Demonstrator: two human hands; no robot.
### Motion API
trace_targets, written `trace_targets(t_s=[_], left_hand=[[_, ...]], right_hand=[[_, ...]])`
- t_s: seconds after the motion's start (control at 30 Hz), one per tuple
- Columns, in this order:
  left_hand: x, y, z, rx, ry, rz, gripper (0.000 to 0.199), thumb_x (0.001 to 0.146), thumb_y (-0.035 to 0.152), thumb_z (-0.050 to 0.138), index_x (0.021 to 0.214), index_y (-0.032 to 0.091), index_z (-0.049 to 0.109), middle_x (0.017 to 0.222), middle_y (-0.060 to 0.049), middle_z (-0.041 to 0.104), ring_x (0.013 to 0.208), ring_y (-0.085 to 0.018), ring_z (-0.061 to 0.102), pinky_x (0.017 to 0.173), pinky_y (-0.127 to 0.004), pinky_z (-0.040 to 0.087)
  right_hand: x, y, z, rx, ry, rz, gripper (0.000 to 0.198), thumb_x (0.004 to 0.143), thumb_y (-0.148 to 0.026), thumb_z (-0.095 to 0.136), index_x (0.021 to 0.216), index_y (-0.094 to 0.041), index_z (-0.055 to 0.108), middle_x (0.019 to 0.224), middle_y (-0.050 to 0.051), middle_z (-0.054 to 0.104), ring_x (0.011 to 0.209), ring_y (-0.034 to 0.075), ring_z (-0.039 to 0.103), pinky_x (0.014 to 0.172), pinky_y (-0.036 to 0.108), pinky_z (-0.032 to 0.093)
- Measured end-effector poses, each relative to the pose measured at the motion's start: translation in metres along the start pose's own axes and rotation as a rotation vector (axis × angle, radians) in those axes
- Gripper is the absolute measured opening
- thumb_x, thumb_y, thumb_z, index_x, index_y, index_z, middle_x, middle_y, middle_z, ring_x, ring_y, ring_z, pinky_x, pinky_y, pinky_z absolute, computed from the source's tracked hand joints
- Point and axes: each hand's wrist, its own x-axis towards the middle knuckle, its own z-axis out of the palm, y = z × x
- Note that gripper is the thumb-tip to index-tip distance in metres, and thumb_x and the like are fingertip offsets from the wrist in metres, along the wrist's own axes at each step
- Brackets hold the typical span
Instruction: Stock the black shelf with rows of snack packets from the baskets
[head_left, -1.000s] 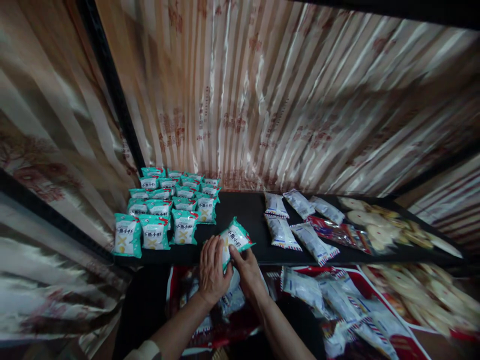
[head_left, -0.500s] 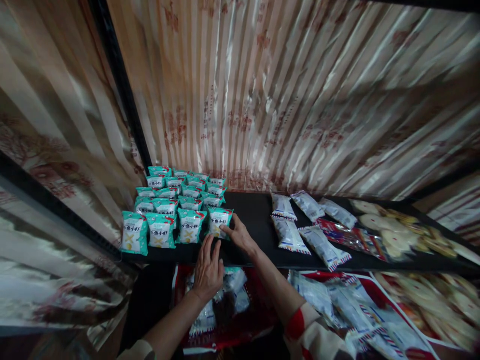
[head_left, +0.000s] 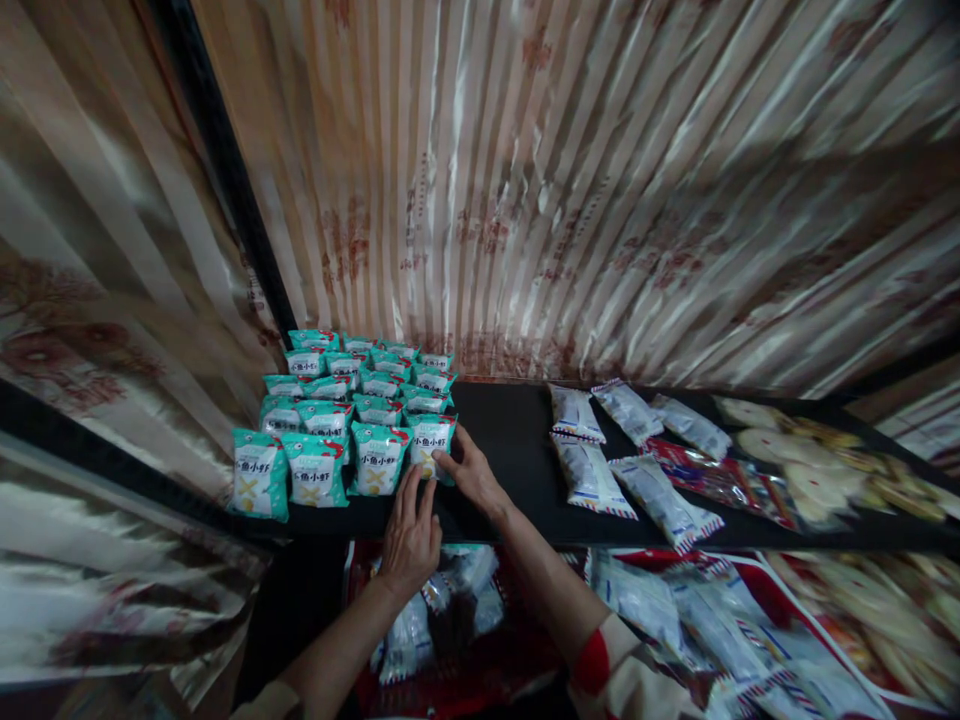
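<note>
- While the right hand (head_left: 471, 472) is bracing it, a teal packet (head_left: 430, 440) is standing upright at the right end of the front row, on the black shelf (head_left: 506, 440).
- The right-hand grip is closing narrowly on this packet, thumb lying across its face and fingers curling round its right edge, partly hidden.
- At the packet's 7 o'clock, the left hand (head_left: 412, 540) is hovering with fingers extended and slightly parted, apparently holding nothing; whether its fingertips are touching the packet's base, I cannot tell.
- From 9 to 12 o'clock, matching packets (head_left: 377, 462) are standing in close rows, faces forward.
- Judging progress, this block is looking well ordered, four across in front; the right hand's release is not yet happening.
- At 3 o'clock, blue-and-white packets (head_left: 589, 475) are lying loose at differing angles, so that part is looking unarranged; beyond them a red packet (head_left: 705, 470) and pale flat packs (head_left: 802, 465) are lying.
- At 6 o'clock, below the shelf, more packets (head_left: 407, 635) are lying jumbled.
- At 12 o'clock, a printed curtain (head_left: 495, 280) is hanging behind everything.
</note>
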Motion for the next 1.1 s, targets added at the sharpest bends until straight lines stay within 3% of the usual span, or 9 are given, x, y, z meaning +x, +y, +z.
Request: trace_targets(t_s=[0.33, 0.5, 0.63, 0.77, 0.83, 0.93, 1.0, 1.1], left_hand=[[-0.002, -0.004, 0.008, 0.035, 0.005, -0.003, 0.047, 0.083, 0.009, 0.038, 0.130, 0.007, 0.041, 0.143, -0.019, 0.032, 0.137, -0.028, 0.024, 0.105, -0.046, 0.039], [-0.008, -0.005, 0.004, 0.002, 0.014, 0.013, 0.044, 0.084, 0.009, 0.039, 0.127, 0.008, 0.045, 0.141, -0.020, 0.033, 0.136, -0.029, 0.026, 0.104, -0.048, 0.039], [-0.032, 0.001, -0.008, -0.056, -0.024, 0.073, 0.040, 0.083, 0.008, 0.037, 0.120, 0.012, 0.052, 0.131, -0.016, 0.046, 0.129, -0.025, 0.037, 0.101, -0.044, 0.043], [-0.068, 0.011, -0.013, -0.165, -0.218, 0.051, 0.039, 0.081, 0.007, 0.038, 0.113, 0.016, 0.058, 0.120, -0.011, 0.056, 0.116, -0.023, 0.050, 0.097, -0.040, 0.046], [-0.082, 0.013, -0.008, -0.241, -0.355, -0.058, 0.040, 0.079, 0.007, 0.039, 0.112, 0.016, 0.059, 0.124, -0.011, 0.054, 0.117, -0.023, 0.050, 0.099, -0.040, 0.044], [-0.094, 0.011, 0.005, -0.300, -0.463, -0.478, 0.043, 0.076, 0.006, 0.042, 0.115, 0.016, 0.056, 0.133, -0.011, 0.047, 0.124, -0.022, 0.044, 0.105, -0.038, 0.037], [-0.096, 0.007, 0.016, -0.304, -0.468, -0.722, 0.046, 0.075, 0.008, 0.045, 0.119, 0.015, 0.052, 0.133, -0.012, 0.047, 0.126, -0.022, 0.043, 0.107, -0.037, 0.034], [-0.096, 0.000, 0.032, -0.315, -0.469, -0.822, 0.051, 0.073, 0.009, 0.049, 0.123, 0.016, 0.049, 0.130, -0.011, 0.052, 0.124, -0.021, 0.046, 0.105, -0.035, 0.034]], right_hand=[[-0.002, 0.008, 0.006, -0.051, 0.043, -0.009, 0.057, 0.076, -0.036, 0.063, 0.130, -0.023, 0.047, 0.114, 0.004, 0.065, 0.105, 0.023, 0.060, 0.092, 0.039, 0.047], [-0.015, 0.008, 0.008, 0.009, 0.197, 0.002, 0.062, 0.076, -0.041, 0.063, 0.131, -0.021, 0.044, 0.119, 0.009, 0.061, 0.107, 0.023, 0.059, 0.091, 0.038, 0.048], [-0.049, 0.002, 0.004, 0.084, 0.403, 0.018, 0.051, 0.080, -0.044, 0.056, 0.122, -0.016, 0.049, 0.112, 0.012, 0.063, 0.098, 0.020, 0.062, 0.088, 0.036, 0.049], [-0.107, 0.016, -0.002, 0.062, 0.443, 0.070, 0.034, 0.083, -0.044, 0.052, 0.104, -0.017, 0.057, 0.090, 0.007, 0.067, 0.079, 0.017, 0.064, 0.075, 0.030, 0.051], [-0.137, 0.034, -0.003, -0.026, 0.392, 0.161, 0.030, 0.083, -0.043, 0.049, 0.096, -0.017, 0.059, 0.081, 0.005, 0.066, 0.073, 0.018, 0.064, 0.069, 0.029, 0.051], [-0.169, 0.068, -0.002, -0.262, 0.229, 0.351, 0.024, 0.081, -0.037, 0.048, 0.089, -0.019, 0.061, 0.078, 0.004, 0.068, 0.068, 0.019, 0.065, 0.067, 0.029, 0.051], [-0.177, 0.088, 0.000, -0.393, 0.209, 0.403, 0.020, 0.078, -0.029, 0.048, 0.088, -0.020, 0.063, 0.084, 0.006, 0.069, 0.076, 0.020, 0.066, 0.073, 0.031, 0.051], [-0.171, 0.106, 0.003, -0.492, 0.241, 0.381, 0.029, 0.075, -0.020, 0.047, 0.099, -0.018, 0.063, 0.104, 0.010, 0.066, 0.097, 0.022, 0.063, 0.087, 0.033, 0.048]])
